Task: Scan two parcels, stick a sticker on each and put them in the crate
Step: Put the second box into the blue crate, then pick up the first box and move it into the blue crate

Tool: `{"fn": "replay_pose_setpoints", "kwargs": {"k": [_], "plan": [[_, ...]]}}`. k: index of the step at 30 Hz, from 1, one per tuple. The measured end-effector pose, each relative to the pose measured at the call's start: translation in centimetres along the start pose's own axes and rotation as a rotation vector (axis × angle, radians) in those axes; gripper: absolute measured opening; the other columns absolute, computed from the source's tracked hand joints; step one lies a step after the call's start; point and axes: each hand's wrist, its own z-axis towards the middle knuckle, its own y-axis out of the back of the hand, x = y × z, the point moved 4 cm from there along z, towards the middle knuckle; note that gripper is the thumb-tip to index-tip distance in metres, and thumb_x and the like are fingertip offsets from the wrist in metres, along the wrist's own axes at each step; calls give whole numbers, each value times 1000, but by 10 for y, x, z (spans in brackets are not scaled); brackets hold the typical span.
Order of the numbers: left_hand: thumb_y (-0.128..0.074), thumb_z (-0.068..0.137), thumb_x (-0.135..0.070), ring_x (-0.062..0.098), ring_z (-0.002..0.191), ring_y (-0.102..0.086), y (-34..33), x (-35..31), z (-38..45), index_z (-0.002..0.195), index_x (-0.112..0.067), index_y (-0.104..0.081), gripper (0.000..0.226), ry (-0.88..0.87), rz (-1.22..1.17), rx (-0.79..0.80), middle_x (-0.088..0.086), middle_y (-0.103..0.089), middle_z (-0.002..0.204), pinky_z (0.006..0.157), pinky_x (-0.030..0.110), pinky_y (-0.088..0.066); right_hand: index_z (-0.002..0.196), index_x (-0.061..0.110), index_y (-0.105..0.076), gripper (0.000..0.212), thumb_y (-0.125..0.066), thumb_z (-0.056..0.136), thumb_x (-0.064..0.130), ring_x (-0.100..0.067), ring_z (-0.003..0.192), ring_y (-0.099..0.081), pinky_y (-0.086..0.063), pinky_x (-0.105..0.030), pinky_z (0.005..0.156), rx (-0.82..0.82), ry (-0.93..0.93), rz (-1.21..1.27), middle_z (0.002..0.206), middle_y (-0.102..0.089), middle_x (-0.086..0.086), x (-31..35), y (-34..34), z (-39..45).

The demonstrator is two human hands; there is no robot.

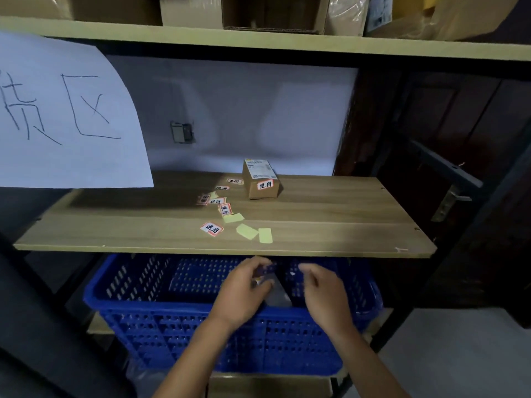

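My left hand (244, 291) pinches the flat grey parcel (277, 294) over the blue slotted plastic crate (161, 317), long axis near-to-far; my right hand (324, 294) hovers open alongside, right of it.

In the lower middle, my blue perforated plastic crate (184, 320) looks slightly glossy. Above it, the matt wood-grain shelf board (330, 222) carries a small brown cardboard parcel (261, 183) and scattered paper stickers (212, 228).

Handwritten paper sign (66, 116) hanging left, wall socket (182, 132), cardboard boxes (273, 12) overhead
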Motion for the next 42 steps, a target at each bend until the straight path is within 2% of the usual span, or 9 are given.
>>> {"fn": "replay_pose_setpoints", "kwargs": {"k": [4, 8, 12, 17, 25, 29, 32, 39, 42], "plan": [[-75, 95, -9, 20, 90, -72, 24, -13, 10, 109, -22, -76, 19, -6, -206, -94, 6, -77, 100, 86, 21, -58, 104, 32, -75, 21, -56, 100, 25, 3, 86, -68, -59, -29, 78, -52, 108, 83, 93, -75, 16, 27, 20, 4], [-68, 99, -5, 3, 82, -69, 57, -34, 49, 105, -12, -76, 12, -2, -346, -265, 1, -78, 96, 81, 7, -52, 110, 30, -71, 19, -57, 98, 23, 5, 88, -67, -53, -13, 71, -105, 155, 246, 99, -74, 15, 66, 37, 45], [-66, 101, -10, -7, 80, -68, 74, -37, 106, 102, -21, -73, 13, 43, -444, -343, -14, -77, 90, 87, 23, -54, 137, 22, -54, 36, -52, 102, 21, -10, 76, -64, -45, -5, 57, -119, 136, 352, 119, -67, 13, 94, 32, 99], [-59, 104, -13, 14, 88, -68, 66, -35, 179, 109, -9, -71, 14, 172, -483, -400, 0, -76, 97, 81, 22, -52, 143, 11, -51, 41, -51, 104, 25, -16, 107, -58, -36, -16, 78, -85, 94, 369, 132, -63, -7, 120, -1, 181], [-55, 106, -18, 15, 91, -63, 49, -19, 222, 103, -20, -71, 17, 252, -377, -480, -9, -68, 90, 82, 29, -43, 98, 4, -72, 31, -46, 103, 20, -27, 87, -63, -29, -27, 61, -93, 21, 328, 99, -73, -11, 116, -31, 241], [-55, 105, -19, 13, 89, -63, 50, -19, 224, 104, -15, -74, 20, 266, -360, -477, -14, -67, 86, 78, 28, -45, 110, 4, -75, 32, -47, 102, 17, -22, 93, -66, -39, -22, 68, -83, -41, 448, 109, -76, -10, 114, -28, 238], [-55, 106, -19, 2, 81, -59, 51, -22, 223, 100, -15, -74, 20, 259, -350, -460, -17, -66, 84, 72, 9, -42, 112, 8, -77, 32, -49, 98, 15, -22, 105, -69, -48, -26, 80, -100, -64, 484, 114, -78, -6, 113, -24, 233], [-54, 106, -20, 4, 77, -56, 49, -36, 206, 98, -12, -73, 22, 234, -338, -439, -15, -63, 79, 60, -4, -37, 108, 12, -79, 33, -48, 97, 11, -18, 93, -73, -50, -21, 70, -123, -40, 552, 100, -80, 0, 116, -6, 205], [-54, 106, -18, 10, 80, -61, 49, -45, 190, 97, -7, -76, 26, 179, -352, -424, -9, -70, 82, 60, 0, -39, 112, 14, -78, 33, -47, 100, 11, -7, 82, -70, -48, -4, 61, -129, -5, 570, 104, -80, 3, 116, 6, 186]]}}
